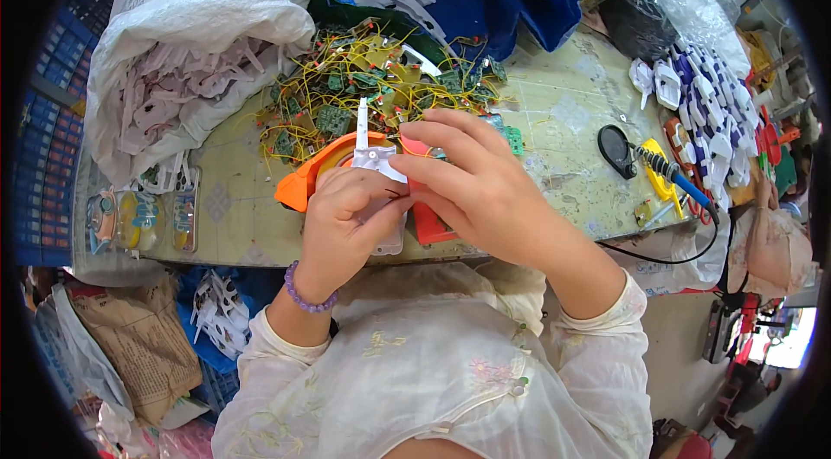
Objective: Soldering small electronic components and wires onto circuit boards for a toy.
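In front of me a white plastic shell [374,159] with a narrow stem points away from my body. My left hand [344,206], with a purple bead bracelet at the wrist, curls closed against it. Close beside it, my right hand [474,184] brings thumb and fingertips together over a thin dark wire [395,194] between the hands. The fingers partly hide the shell's near end. An orange plastic object [299,188] stands to the left, and a red object [430,225] lies under my right hand.
A heap of green circuit boards [333,119] with yellow wires lies beyond my hands. White sack [208,22] and blue bag [558,0] hold plastic shells. At right are a soldering iron [691,189], a black round lens-like piece [616,151] and purple-white shells [714,113].
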A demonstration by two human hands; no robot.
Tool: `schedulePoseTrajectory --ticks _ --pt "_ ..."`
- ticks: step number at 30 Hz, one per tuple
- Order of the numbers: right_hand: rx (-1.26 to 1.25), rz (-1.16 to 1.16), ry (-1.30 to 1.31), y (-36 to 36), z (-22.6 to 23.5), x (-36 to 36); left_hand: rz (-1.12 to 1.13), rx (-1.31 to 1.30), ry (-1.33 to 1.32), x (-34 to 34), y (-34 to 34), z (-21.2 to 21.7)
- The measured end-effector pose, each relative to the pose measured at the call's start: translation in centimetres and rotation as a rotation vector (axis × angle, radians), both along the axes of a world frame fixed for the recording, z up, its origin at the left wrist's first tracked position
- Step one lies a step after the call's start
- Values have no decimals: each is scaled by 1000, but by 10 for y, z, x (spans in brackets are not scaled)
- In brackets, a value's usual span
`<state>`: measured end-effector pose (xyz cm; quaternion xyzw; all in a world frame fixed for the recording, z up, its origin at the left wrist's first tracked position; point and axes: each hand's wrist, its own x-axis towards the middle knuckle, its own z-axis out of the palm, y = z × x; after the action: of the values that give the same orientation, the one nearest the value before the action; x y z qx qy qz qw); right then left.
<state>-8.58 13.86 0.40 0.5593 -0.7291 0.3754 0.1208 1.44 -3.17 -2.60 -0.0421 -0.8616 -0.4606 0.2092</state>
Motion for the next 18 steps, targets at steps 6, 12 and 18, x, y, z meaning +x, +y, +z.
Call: schedulePoseTrajectory --ticks 6,12,18 --pt "-46 5 -135 0 -9 3 29 34 37 0 1 -6" --pt "-105 -122 -17 3 -23 24 80 77 25 -1 5 -7" --pt "-91 -275 70 14 -26 27 48 96 37 -1 2 -11"
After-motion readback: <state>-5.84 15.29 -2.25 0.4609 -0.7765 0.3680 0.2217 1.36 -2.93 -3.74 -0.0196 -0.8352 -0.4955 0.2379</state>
